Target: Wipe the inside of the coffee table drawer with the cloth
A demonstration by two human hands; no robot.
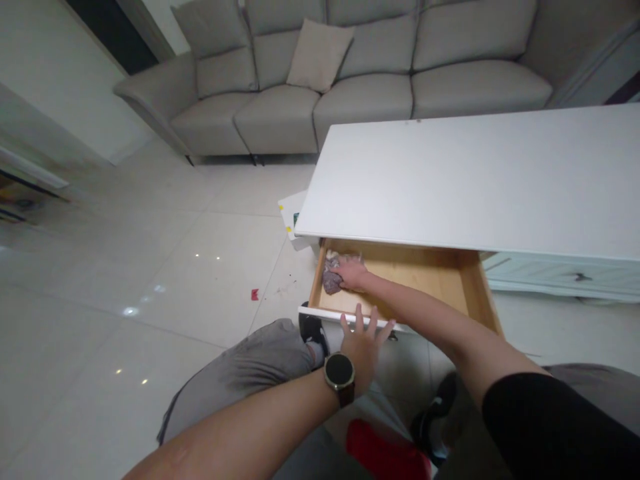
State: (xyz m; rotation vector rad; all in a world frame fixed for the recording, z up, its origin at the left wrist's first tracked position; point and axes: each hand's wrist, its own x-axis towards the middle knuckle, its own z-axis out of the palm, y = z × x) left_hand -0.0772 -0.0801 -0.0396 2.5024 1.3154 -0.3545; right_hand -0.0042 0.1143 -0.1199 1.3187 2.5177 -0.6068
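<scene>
A wooden drawer [425, 267] is pulled out from under the white tabletop of a low table [450, 180]. Inside its left end, my right hand [351, 274] grips a crumpled greyish-purple cloth [331, 277] pressed against the left wall and corner. Part of that cloth is hidden by the fingers. My left hand [363, 343], with a round dark watch on the wrist, rests its spread fingers on the white front edge of the drawer [327, 314]. Bare wood shows in the rest of the drawer, partly covered by my right forearm.
A grey sofa [280, 120] with a beige cushion [320, 53] stands behind the table. Below me lies a red item [385, 450] between my shoes. A small red scrap [255, 294] is on the tiled floor. A white box-like object [293, 213] sits beyond the table's left end.
</scene>
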